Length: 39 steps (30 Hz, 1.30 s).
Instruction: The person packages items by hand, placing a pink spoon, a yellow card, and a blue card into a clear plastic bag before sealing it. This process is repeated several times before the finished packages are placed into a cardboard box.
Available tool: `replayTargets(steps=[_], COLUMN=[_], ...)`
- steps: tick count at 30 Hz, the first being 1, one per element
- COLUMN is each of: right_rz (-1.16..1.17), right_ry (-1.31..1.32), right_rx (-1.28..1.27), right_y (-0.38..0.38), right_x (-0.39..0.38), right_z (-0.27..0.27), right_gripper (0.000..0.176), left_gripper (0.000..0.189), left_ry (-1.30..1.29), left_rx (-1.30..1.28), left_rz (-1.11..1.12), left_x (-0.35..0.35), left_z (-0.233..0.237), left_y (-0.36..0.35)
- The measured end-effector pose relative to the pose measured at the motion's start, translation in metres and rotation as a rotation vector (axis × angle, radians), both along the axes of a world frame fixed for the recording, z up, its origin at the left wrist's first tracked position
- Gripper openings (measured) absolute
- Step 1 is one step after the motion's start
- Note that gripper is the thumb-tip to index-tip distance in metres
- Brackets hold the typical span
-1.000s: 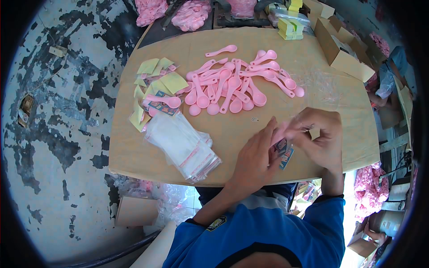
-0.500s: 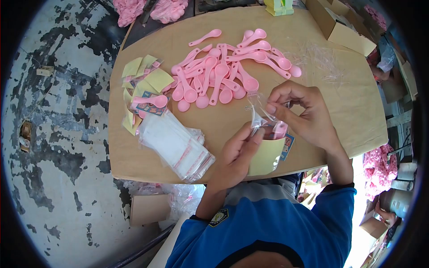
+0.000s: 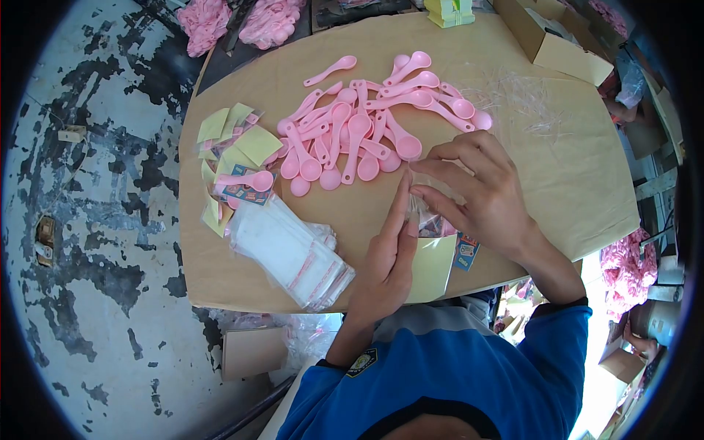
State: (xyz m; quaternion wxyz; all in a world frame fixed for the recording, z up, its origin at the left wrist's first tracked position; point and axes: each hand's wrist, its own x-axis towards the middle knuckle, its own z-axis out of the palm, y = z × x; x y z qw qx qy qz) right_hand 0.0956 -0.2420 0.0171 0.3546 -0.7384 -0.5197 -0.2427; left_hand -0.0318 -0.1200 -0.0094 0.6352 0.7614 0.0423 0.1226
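Observation:
My left hand (image 3: 386, 264) grips the left edge of a clear plastic bag (image 3: 431, 227), fingers pressed together and pointing up. A yellow card (image 3: 431, 270) shows in the bag's lower part. My right hand (image 3: 477, 187) pinches the top of the bag close to the left fingertips. Beside the bag, partly under it, lies a blue printed card (image 3: 466, 251). Beyond the hands is a heap of pink spoons (image 3: 357, 128). To the left are a stack of clear bags (image 3: 282, 246) and filled packets with yellow cards (image 3: 258, 144), with a pink spoon (image 3: 260, 180) on top.
Thin clear strips (image 3: 524, 103) lie at the table's right. An open cardboard box (image 3: 561, 51) and a yellow-green box (image 3: 449, 12) stand at the far edge. Pink bundles (image 3: 271, 22) are at the far left. A person's bare arm shows at the right edge.
My right hand has moved left to the bag's top, and my left fingers have straightened upward along its edge. The bag's upper part is drawn in between the hands.

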Motion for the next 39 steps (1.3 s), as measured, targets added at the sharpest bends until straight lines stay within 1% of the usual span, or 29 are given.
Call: replayTargets(steps=[4, 11, 13, 14, 16, 18, 20, 23, 25, 28, 30, 32, 34, 36, 39], right_rz=[-0.017, 0.048, 0.069, 0.070, 0.072, 0.072, 0.080, 0.106, 0.135, 0.164, 0.153, 0.162, 0.182, 0.188, 0.185], right_ry=[-0.011, 0.079, 0.108, 0.112, 0.122, 0.093, 0.075, 0.075, 0.097, 0.224, 0.244, 0.250, 0.243, 0.217, 0.179], right_rx=[-0.026, -0.022, -0.030, -0.033, -0.038, -0.059, -0.077, -0.099, -0.121, -0.064, -0.022, 0.011, 0.031, 0.021, 0.032], right_y=[-0.001, 0.001, -0.001, -0.001, 0.000, 0.000, -0.001, -0.002, -0.003, -0.003, -0.004, -0.004, -0.005, -0.004, -0.001], right_x=[0.003, 0.004, 0.007, 0.007, 0.007, 0.008, 0.009, 0.014, 0.015, 0.016, 0.016, 0.016, 0.016, 0.013, 0.012], right_z=[-0.004, -0.003, -0.004, -0.005, -0.006, -0.005, -0.006, -0.009, -0.012, -0.013, -0.008, -0.003, 0.000, 0.001, -0.003], right_gripper=[0.022, 0.022, 0.022, 0.023, 0.023, 0.023, 0.022, 0.022, 0.021, 0.019, 0.018, 0.017, 0.017, 0.018, 0.019], left_gripper=[0.051, 0.053, 0.053, 0.054, 0.053, 0.053, 0.053, 0.053, 0.053, 0.054, 0.054, 0.054, 0.055, 0.055, 0.055], left_ry=[-0.002, -0.001, -0.052, -0.077, -0.058, 0.012, 0.044, -0.044, -0.041, 0.038, 0.010, 0.055, 0.055, 0.012, 0.013], left_rx=[-0.024, -0.072, -0.027, 0.040, 0.064, 0.008, 0.015, 0.124, 0.120, -0.036, -0.163, -0.240, -0.247, -0.182, -0.037], left_rz=[-0.035, -0.082, -0.095, -0.105, -0.127, -0.147, -0.155, -0.197, -0.238, -0.262, -0.222, -0.217, -0.225, -0.250, -0.207], left_x=[0.001, 0.001, 0.003, 0.003, 0.003, -0.001, -0.002, 0.001, 0.001, -0.002, -0.004, -0.008, -0.009, -0.007, -0.006], left_z=[-0.001, 0.001, -0.009, -0.016, -0.014, -0.006, -0.005, -0.006, -0.005, 0.000, -0.001, 0.001, 0.000, -0.006, -0.005], left_y=[0.002, 0.007, 0.011, 0.014, 0.016, 0.016, 0.017, 0.019, 0.019, 0.020, 0.016, 0.017, 0.017, 0.019, 0.018])
